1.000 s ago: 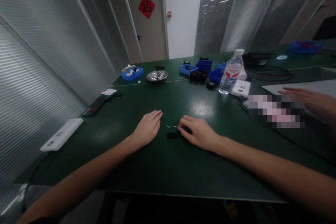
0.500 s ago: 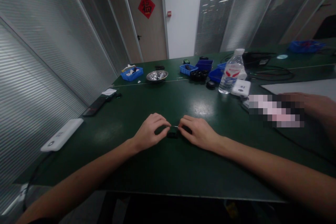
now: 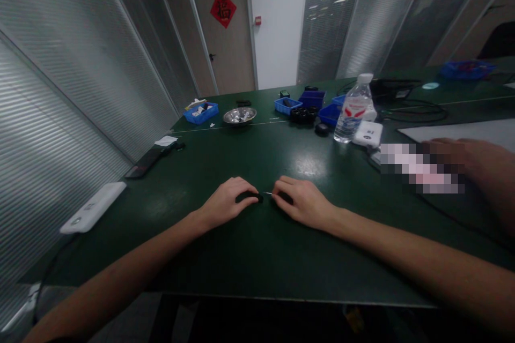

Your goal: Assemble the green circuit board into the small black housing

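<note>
Just in front of me on the dark green table (image 3: 193, 268), my left hand (image 3: 225, 201) pinches a small black block (image 3: 260, 198) between thumb and fingers. Part of the block is hidden by the fingertips, and its exact kind is too dark to tell. My right hand (image 3: 303, 201) is closed, its fingertips holding a thin silvery metal pin (image 3: 267, 193). The pin points left toward the block, with a small gap between the two.
Farther back stand a metal bowl (image 3: 240, 124), a blue basket (image 3: 201, 115) and a water bottle (image 3: 353, 112). White power banks lie left (image 3: 92, 209) and right (image 3: 368, 134). A co-worker's hand (image 3: 478, 158) rests at right.
My left fingers have moved from the pin's left end to the black block, which was lying just below the pin. The right hand stays nearly in place with the pin.
</note>
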Available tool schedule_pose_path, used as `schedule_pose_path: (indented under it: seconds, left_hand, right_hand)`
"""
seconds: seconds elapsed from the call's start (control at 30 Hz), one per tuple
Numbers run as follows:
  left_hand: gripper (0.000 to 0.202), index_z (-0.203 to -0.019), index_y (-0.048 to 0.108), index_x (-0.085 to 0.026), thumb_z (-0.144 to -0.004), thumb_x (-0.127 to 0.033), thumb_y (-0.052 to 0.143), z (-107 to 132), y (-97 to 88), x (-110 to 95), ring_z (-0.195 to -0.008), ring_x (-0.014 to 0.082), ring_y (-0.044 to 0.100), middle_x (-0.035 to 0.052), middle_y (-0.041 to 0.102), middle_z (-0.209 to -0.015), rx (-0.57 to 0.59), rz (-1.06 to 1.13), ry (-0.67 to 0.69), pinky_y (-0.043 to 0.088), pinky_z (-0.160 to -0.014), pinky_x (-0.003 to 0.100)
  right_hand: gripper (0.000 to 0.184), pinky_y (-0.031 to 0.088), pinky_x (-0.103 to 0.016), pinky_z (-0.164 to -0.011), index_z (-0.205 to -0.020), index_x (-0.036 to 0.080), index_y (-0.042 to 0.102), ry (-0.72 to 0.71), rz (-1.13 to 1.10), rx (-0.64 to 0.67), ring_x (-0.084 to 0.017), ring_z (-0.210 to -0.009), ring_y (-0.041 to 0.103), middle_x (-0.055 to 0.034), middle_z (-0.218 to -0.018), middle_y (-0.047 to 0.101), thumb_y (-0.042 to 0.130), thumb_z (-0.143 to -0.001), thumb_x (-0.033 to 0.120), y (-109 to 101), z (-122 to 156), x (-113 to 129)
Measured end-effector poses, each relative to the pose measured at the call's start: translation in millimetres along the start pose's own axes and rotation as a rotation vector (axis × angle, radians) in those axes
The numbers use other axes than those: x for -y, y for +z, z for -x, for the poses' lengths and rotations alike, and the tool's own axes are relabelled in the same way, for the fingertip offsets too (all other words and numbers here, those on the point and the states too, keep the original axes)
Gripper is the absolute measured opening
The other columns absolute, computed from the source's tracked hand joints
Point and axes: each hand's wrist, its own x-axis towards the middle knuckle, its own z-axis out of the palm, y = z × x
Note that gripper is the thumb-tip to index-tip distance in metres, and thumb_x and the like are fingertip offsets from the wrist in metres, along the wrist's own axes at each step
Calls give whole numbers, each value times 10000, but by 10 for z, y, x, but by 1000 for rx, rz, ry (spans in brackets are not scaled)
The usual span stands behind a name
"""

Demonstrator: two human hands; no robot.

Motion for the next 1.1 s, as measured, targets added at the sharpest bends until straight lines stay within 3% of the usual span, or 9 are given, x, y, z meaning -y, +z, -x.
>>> schedule_pose_path:
  seconds: [0.17,0.27,0.47,0.6,0.8,1.1]
  left_hand:
    - [270,-1234,677,-246,-1003,-340,572,111,-211,294,-1050,206,648,49,692,-1212,7,60,-141,532,-888,348]
    - [371,-1268,675,-242,-971,-441,574,269,-490,705,-916,222,668,67,702,-1218,-42,31,-372,547,-785,362]
    - [508,-1194,724,-205,-831,-554,657,868,-1153,1686,-1112,293,666,83,732,-1230,-177,-41,-675,495,-1012,430]
    - [473,-1138,755,-225,-789,-529,656,1211,-1416,2091,-1085,307,685,63,759,-1179,-186,-176,-830,494,-1012,415]
    - [437,-1151,756,-217,-798,-449,647,1339,-1444,2295,-1035,290,702,78,765,-1152,-281,-263,-886,523,-940,382]
    - [315,-1036,787,-227,-838,-414,630,1369,-1397,2386,-1075,277,686,66,741,-1195,-354,-366,-736,499,-982,372]
  right_hand:
    - [132,429,-280,-700,-993,193,625,11,-13,2,-148,-778,587,-37,-962,629,520,-1008,273,5,8,-10]
    - [132,432,-283,-705,-995,193,629,14,-22,1,-148,-781,589,-35,-966,631,523,-1006,272,1,6,-16]
    - [138,429,-278,-694,-997,193,630,18,-25,4,-144,-773,587,-34,-967,634,520,-1007,277,-5,-3,-16]
    - [130,425,-276,-698,-987,194,622,13,-18,-6,-141,-767,588,-31,-954,633,523,-1007,276,16,2,-31]
    - [135,424,-279,-698,-989,193,623,6,-19,-2,-144,-767,588,-36,-960,634,521,-1009,279,13,2,-32]
    - [139,423,-278,-685,-1003,193,633,17,-20,7,-141,-765,585,-33,-969,638,527,-1008,283,1,2,-25]
